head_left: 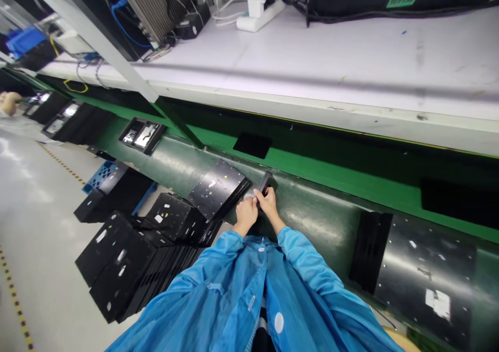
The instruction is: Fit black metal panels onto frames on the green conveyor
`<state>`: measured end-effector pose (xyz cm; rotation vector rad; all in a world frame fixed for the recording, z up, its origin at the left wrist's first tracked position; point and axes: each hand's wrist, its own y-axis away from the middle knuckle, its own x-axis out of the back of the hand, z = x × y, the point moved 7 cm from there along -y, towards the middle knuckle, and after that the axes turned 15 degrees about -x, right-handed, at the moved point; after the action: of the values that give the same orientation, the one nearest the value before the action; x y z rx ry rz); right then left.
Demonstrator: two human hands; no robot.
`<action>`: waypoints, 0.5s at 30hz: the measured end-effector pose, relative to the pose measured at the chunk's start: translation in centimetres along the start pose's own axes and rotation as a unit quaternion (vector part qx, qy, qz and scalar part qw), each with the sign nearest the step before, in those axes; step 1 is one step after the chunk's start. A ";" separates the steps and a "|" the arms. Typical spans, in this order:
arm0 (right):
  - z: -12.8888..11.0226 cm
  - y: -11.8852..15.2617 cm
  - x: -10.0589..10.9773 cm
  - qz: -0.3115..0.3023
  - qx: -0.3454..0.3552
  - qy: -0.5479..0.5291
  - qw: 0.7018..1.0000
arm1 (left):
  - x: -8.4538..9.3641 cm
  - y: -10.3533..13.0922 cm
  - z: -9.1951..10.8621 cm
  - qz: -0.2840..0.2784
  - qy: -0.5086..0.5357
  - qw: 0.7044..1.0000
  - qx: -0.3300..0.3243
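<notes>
Both of my hands meet in front of me over the green bench. My right hand point(268, 204) is closed on a small black block-like part point(268, 179), which rises beyond the fingers. Close beside it, my left hand point(246, 216) has its fingers curled together near a greyish piece; what it pinches is too small to make out. Just left of the hands lies a flat black panel-topped box point(216, 188) with screws and small white and yellow labels on it.
Black boxes point(117, 263) are piled at the lower left. An open black tray point(142, 134) lies farther along the green bench point(312, 206). On the right rests a large black box point(424, 274). A white shelf point(351, 55) with a power strip point(261, 16) spans above.
</notes>
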<state>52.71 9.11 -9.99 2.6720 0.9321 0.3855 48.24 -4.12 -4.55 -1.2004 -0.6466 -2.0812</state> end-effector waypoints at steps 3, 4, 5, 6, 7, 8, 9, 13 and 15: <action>0.4 0.9 1.3 -0.002 0.004 -0.033 0.999 | 1.6 -1.1 -1.9 0.010 -0.023 0.999 0.047; 0.8 1.2 1.9 -0.011 0.006 -0.037 0.999 | 2.4 -1.4 -2.7 0.020 -0.033 0.997 0.063; 1.2 1.4 2.6 -0.021 0.005 -0.039 0.999 | 3.4 -1.7 -3.6 0.035 -0.043 0.996 0.074; 1.7 1.4 3.3 -0.029 0.002 -0.040 0.999 | 4.5 -1.9 -4.5 0.053 -0.052 0.994 0.079; 2.2 1.3 4.2 -0.029 -0.001 -0.046 0.998 | 5.7 -2.2 -5.5 0.074 -0.059 0.993 0.077; 2.6 1.1 5.4 -0.021 -0.003 -0.058 0.998 | 7.0 -2.5 -6.6 0.094 -0.062 0.991 0.070; 2.9 0.7 6.6 -0.007 -0.004 -0.070 0.998 | 8.3 -2.8 -8.0 0.110 -0.060 0.990 0.066; 4.6 -1.8 12.8 0.069 -0.040 -0.039 0.996 | 13.0 -5.1 -15.2 0.131 -0.015 0.988 0.078; 6.1 -3.0 16.2 0.120 -0.090 0.030 0.988 | 14.8 -6.6 -18.8 0.131 0.007 0.988 0.085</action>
<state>65.33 20.56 -14.16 2.6213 0.5608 0.5769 27.23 -16.75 -0.83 -1.1081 -0.6109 -1.7770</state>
